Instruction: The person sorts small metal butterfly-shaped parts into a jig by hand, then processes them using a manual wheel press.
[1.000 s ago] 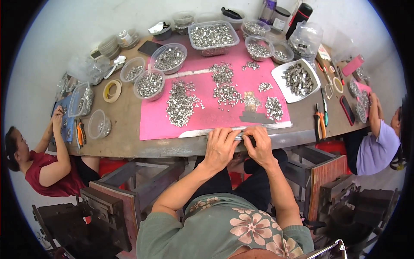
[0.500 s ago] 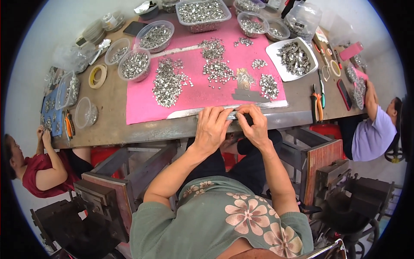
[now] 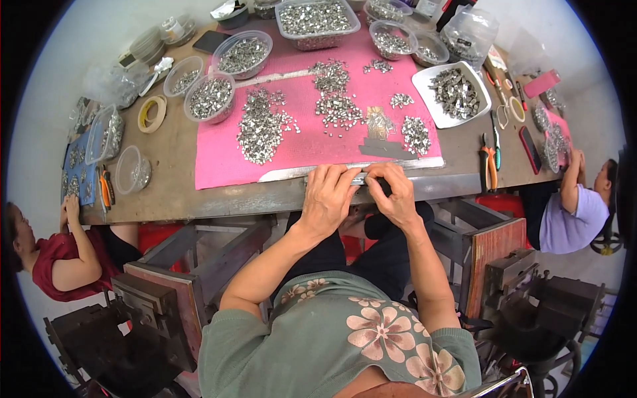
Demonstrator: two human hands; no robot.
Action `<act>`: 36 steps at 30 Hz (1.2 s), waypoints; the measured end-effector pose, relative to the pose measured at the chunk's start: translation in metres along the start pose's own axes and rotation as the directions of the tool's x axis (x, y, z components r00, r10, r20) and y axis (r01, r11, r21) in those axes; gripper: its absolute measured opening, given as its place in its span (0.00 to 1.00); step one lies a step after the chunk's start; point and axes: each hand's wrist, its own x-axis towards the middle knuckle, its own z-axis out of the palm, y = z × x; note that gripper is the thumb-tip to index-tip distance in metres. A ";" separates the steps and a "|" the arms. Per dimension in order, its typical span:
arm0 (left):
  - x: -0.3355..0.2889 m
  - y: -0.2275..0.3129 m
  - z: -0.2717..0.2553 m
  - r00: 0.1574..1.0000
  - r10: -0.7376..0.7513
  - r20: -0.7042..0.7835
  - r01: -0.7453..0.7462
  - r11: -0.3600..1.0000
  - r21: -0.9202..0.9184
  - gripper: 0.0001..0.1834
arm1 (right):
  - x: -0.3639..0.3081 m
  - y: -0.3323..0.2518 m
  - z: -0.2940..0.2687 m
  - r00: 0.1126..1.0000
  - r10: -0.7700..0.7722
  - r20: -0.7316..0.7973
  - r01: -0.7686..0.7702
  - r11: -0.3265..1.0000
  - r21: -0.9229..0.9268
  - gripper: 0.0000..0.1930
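At the table's front edge, my left hand (image 3: 327,199) and my right hand (image 3: 393,196) sit close together, fingers bent round a narrow silvery metal strip (image 3: 359,179). Most of the strip is covered by my fingers; small links or pieces on it cannot be made out. Just beyond my hands lies a pink mat (image 3: 222,159) with heaps of small shiny metal pieces (image 3: 260,136). Flat grey strips (image 3: 388,150) rest near the mat's front edge, beside thin brass-coloured pieces (image 3: 376,119).
Clear tubs (image 3: 211,118) of metal pieces and a white tray (image 3: 424,79) ring the mat. Orange-handled pliers (image 3: 492,169) and a red-edged phone (image 3: 529,150) lie to the right, a tape roll (image 3: 159,114) to the left. Other people work at both sides, one in maroon (image 3: 66,265), another in lavender (image 3: 577,219).
The view has shifted very slightly. My hands keep nearly the same place and grip. The hands of the person at the right have drawn back a little from the pink mat there.
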 end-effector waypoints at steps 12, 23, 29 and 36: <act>0.006 0.001 -0.006 1.000 0.011 -0.001 -0.011 1.000 -0.020 0.25 | 0.006 -0.005 -0.001 0.971 -0.224 0.090 0.240 0.934 -0.266 0.08; 0.123 -0.136 -0.031 0.989 0.007 -0.145 0.011 0.993 0.121 0.05 | -0.007 0.000 -0.006 0.994 0.103 -0.042 -0.100 0.993 0.063 0.14; 0.166 -0.185 -0.005 0.988 -0.039 -0.147 0.065 0.982 0.175 0.05 | -0.002 0.001 -0.008 0.998 0.058 -0.025 -0.057 0.997 0.045 0.08; 0.174 -0.193 0.017 0.985 -0.045 -0.164 0.084 0.968 0.237 0.05 | -0.002 0.002 -0.008 0.997 0.063 -0.036 -0.060 0.996 0.068 0.05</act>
